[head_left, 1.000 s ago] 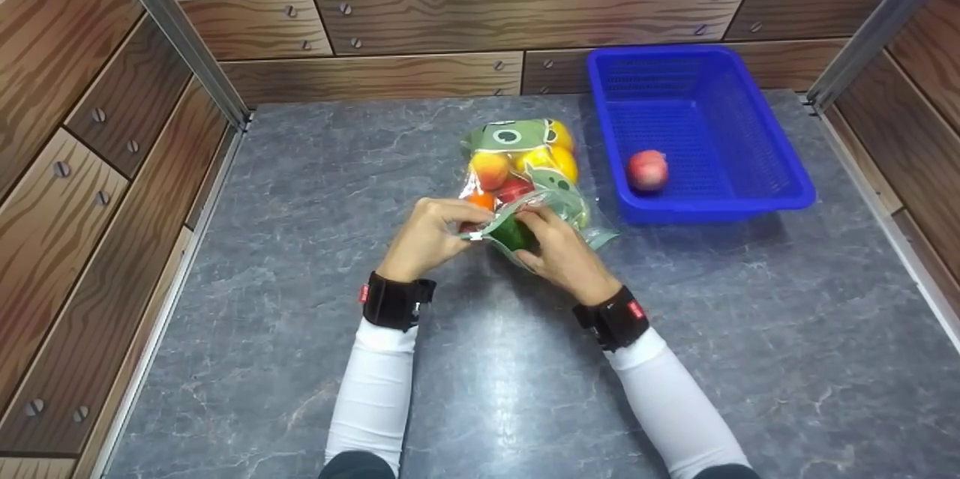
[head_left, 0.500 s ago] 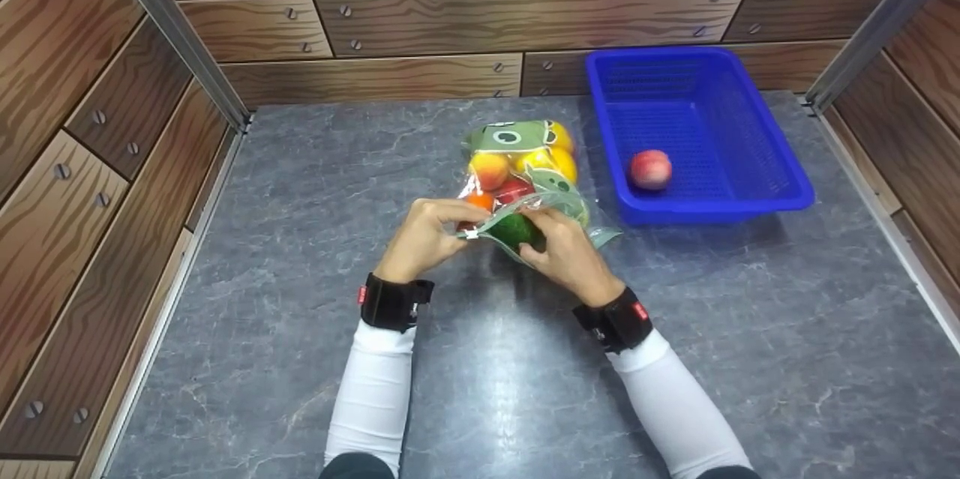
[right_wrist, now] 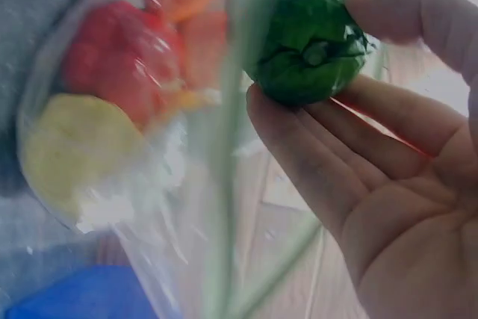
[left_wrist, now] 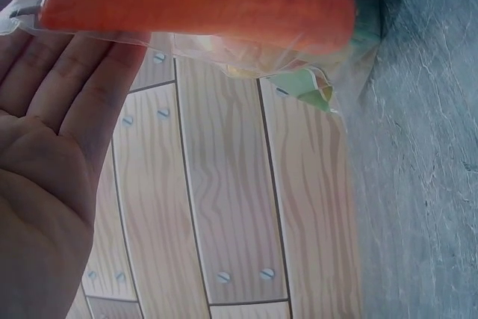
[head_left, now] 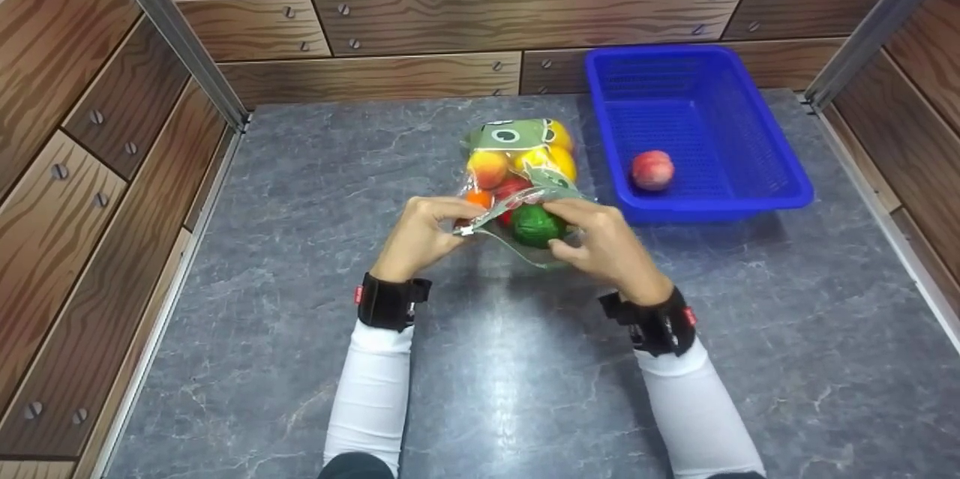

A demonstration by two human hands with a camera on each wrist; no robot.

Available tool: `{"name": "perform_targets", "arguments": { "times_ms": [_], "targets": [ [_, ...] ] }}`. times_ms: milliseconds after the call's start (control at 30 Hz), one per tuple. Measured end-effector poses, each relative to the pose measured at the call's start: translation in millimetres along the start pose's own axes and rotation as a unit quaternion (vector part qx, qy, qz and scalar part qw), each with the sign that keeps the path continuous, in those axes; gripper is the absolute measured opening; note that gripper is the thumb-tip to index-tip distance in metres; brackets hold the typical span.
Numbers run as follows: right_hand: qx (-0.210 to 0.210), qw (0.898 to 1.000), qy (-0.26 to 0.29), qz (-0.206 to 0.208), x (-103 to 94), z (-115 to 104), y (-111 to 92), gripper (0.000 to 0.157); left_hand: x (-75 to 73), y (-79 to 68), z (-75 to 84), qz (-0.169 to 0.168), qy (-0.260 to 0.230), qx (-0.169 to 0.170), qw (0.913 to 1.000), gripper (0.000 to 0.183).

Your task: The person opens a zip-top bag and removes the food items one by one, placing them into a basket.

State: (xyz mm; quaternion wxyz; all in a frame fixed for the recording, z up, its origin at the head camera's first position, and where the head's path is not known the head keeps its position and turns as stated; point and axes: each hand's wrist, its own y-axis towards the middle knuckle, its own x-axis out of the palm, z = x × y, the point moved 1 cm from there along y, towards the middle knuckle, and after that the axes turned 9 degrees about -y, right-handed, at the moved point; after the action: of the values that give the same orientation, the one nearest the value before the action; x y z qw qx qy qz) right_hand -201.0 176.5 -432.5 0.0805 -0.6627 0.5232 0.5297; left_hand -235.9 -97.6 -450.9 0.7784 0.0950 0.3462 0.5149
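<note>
A clear zip bag (head_left: 505, 136) with green printed patches lies on the table, its mouth facing me and gaping. My left hand (head_left: 420, 239) pinches the left end of the mouth by the white slider (head_left: 466, 230). A round, dark green, leafy-looking vegetable (head_left: 536, 226) with a stubby stem end (right_wrist: 316, 53) sits at the mouth. My right hand (head_left: 611, 248) grips it between thumb and fingers. Inside the bag are a peach-like fruit (head_left: 487, 168), yellow fruits (head_left: 559, 163), a carrot-like orange vegetable (left_wrist: 202, 5), a red item (right_wrist: 119, 57) and a pale yellow one (right_wrist: 78, 151).
A blue plastic basket (head_left: 712, 205) stands at the back right, close to the bag. One pinkish-red peach (head_left: 652, 170) lies in its front left corner. Wood-patterned panels (head_left: 420, 22) wall the grey table (head_left: 300, 359) at the back and both sides.
My right hand has moved to the right with the green vegetable, which now shows more fully in the mouth. The left hand keeps its pinch, and the peach has rolled slightly right.
</note>
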Motion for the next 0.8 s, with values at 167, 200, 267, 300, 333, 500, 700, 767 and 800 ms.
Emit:
{"name": "perform_targets", "arguments": {
  "times_ms": [167, 200, 267, 300, 333, 500, 700, 767, 800],
  "targets": [
    [0.001, 1.000, 0.006, 0.027, -19.3, 0, -5, 0.048, -0.4, -0.2, 1.1, -0.001, 0.001, -0.007, 1.0000, 0.021],
    [-0.001, 0.999, 0.008, 0.037, -22.9, 0, -6, 0.049, -0.5, -0.3, 1.2, 0.000, 0.002, -0.007, 1.0000, 0.021],
    [-0.005, 0.998, 0.009, 0.060, -29.1, 2, -7, 0.049, -0.5, -0.4, 1.3, 0.001, 0.004, -0.008, 1.0000, 0.023],
    [-0.005, 0.997, 0.010, 0.073, -31.9, 4, -8, 0.049, -0.6, -0.4, 1.5, 0.001, 0.005, -0.009, 0.9999, 0.023],
    [-0.002, 0.996, 0.010, 0.087, -34.6, 6, -9, 0.049, -0.5, -0.5, 1.5, 0.001, 0.006, -0.010, 0.9999, 0.024],
    [0.030, 0.987, 0.015, 0.159, -45.8, 21, -14, 0.049, -0.2, -0.4, 1.0, -0.001, 0.007, -0.018, 0.9998, 0.025],
    [0.094, 0.965, 0.027, 0.244, -52.5, 43, -17, 0.046, -0.2, -0.3, 0.1, -0.002, 0.004, -0.018, 0.9998, 0.025],
    [0.118, 0.956, 0.026, 0.268, -52.7, 51, -19, 0.045, -0.3, -0.4, 0.2, -0.002, 0.004, -0.017, 0.9998, 0.025],
    [0.130, 0.951, 0.023, 0.278, -52.4, 55, -19, 0.044, -0.5, -0.4, 0.1, -0.002, 0.004, -0.017, 0.9998, 0.024]
  ]
}}
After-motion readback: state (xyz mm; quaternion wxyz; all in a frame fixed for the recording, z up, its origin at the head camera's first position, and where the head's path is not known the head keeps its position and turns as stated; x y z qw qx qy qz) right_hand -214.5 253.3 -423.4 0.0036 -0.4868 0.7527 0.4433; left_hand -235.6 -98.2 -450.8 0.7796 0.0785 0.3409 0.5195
